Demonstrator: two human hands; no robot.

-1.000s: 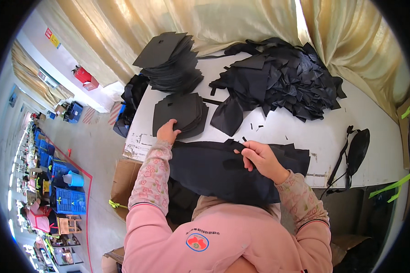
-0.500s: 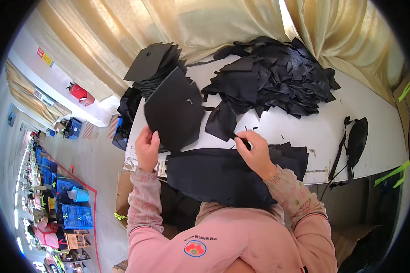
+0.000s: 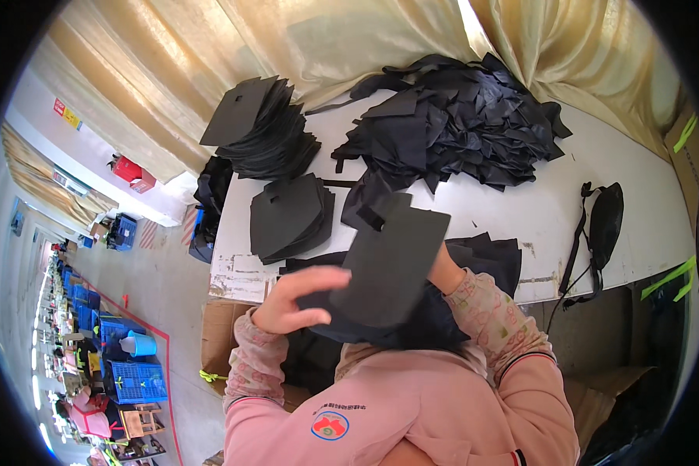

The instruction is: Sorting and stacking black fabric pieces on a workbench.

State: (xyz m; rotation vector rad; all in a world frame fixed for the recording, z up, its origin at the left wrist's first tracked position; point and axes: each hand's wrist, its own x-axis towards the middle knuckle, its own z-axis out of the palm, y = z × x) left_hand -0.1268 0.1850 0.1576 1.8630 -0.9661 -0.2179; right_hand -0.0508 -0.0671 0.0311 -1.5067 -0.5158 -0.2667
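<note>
plainly matte panel [image 3: 396, 268] — black, flat

Free white tabletop [image 3: 537, 229] between raised black panel [image 3: 396, 264] and strapped pouch [image 3: 607, 221]

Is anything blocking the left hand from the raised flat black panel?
Nothing visible stands between the bare left hand and the flat black panel; the hand overlaps the panel's left edge, touch unclear. The right hand is mostly hidden behind it.

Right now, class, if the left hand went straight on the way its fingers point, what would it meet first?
Most likely the raised black panel: the left hand points rightward at it, and in the picture one fingertip reaches its edge, though whether they actually touch is unclear.
</note>
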